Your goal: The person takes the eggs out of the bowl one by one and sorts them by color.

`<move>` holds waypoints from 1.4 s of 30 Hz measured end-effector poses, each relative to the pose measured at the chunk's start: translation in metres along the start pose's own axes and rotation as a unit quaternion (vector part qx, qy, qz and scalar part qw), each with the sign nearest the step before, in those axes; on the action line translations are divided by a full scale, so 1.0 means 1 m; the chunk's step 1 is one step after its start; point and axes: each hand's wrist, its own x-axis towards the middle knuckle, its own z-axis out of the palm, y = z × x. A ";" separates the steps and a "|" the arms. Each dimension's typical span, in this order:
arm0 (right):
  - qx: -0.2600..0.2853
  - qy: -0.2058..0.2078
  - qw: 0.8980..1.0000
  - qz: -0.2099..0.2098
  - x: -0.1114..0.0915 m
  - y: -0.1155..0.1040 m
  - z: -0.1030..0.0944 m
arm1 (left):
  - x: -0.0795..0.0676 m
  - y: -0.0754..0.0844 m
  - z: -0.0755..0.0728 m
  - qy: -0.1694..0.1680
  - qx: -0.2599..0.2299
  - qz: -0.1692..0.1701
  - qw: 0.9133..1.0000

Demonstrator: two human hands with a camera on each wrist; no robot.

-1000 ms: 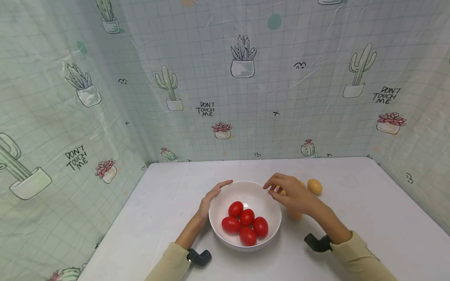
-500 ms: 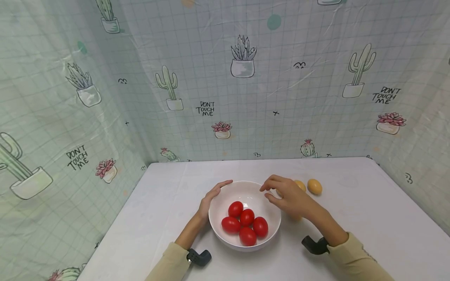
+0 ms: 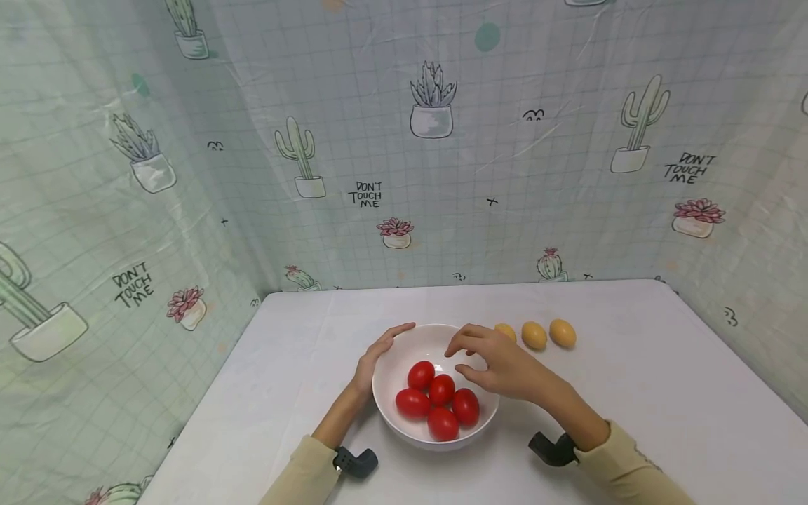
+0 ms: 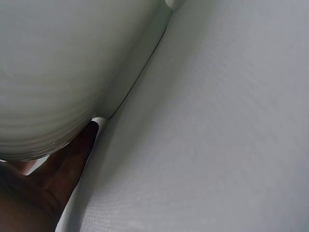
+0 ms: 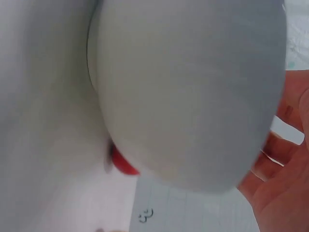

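Observation:
A white bowl (image 3: 413,347) stands on the table with several red, egg-shaped pieces (image 3: 412,404) inside; whether these are tomatoes or dyed eggs I cannot tell. My left hand (image 3: 372,361) holds the bowl's left side from outside, its fingers reaching along the rim. Over the bowl's right part hovers my right hand (image 3: 499,361), thumb and fingers bent and apart, with nothing between them. The right wrist view shows the bowl's outer wall (image 5: 193,96), my right hand (image 5: 287,169) near its rim, and part of a red piece (image 5: 123,162) past the wall.
Beyond my right hand, a yellow oval piece (image 3: 534,336) lies in a row between another yellow piece (image 3: 505,332) and a third yellow piece (image 3: 562,334). White table (image 3: 303,365) surface surrounds the bowl. A patterned curtain (image 3: 353,140) hangs behind and at the sides.
My right hand has moved left, from beside the bowl's right rim to over its inside. More of the yellow pieces shows; an orange-toned piece below that hand is now hidden. My left hand stays put.

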 end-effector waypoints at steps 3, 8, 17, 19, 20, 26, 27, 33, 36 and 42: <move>-0.002 -0.012 1.000 -0.011 0.002 -0.008 0.005 | 0.000 0.000 0.000 0.001 0.000 -0.003 1.000; 0.007 -0.037 0.999 -0.016 0.006 -0.019 0.015 | 0.000 0.001 -0.001 0.000 0.000 -0.003 1.000; -0.021 -0.112 0.993 0.004 0.010 -0.026 0.026 | 0.000 0.002 0.000 -0.008 -0.002 0.000 1.000; -0.030 -0.132 0.991 0.009 0.010 -0.027 0.026 | 0.000 0.002 -0.001 -0.009 -0.003 0.000 1.000; -0.032 -0.141 0.989 0.010 0.010 -0.027 0.026 | 0.000 0.002 -0.001 -0.008 -0.002 -0.001 1.000; -0.036 -0.165 0.985 0.016 0.010 -0.025 0.030 | -0.001 0.001 0.000 0.003 -0.008 -0.006 1.000; -0.036 -0.164 0.986 0.019 0.010 -0.024 0.031 | -0.001 0.001 0.001 0.004 -0.009 -0.007 1.000; -0.038 -0.153 0.987 0.037 0.009 -0.022 0.033 | -0.002 -0.002 -0.001 0.005 -0.012 -0.008 1.000; -0.038 -0.155 0.986 0.043 0.010 -0.023 0.032 | -0.002 -0.001 0.000 0.004 -0.013 -0.009 1.000; -0.043 -0.181 0.981 0.053 0.009 -0.025 0.031 | -0.002 0.001 0.001 0.007 -0.006 -0.012 1.000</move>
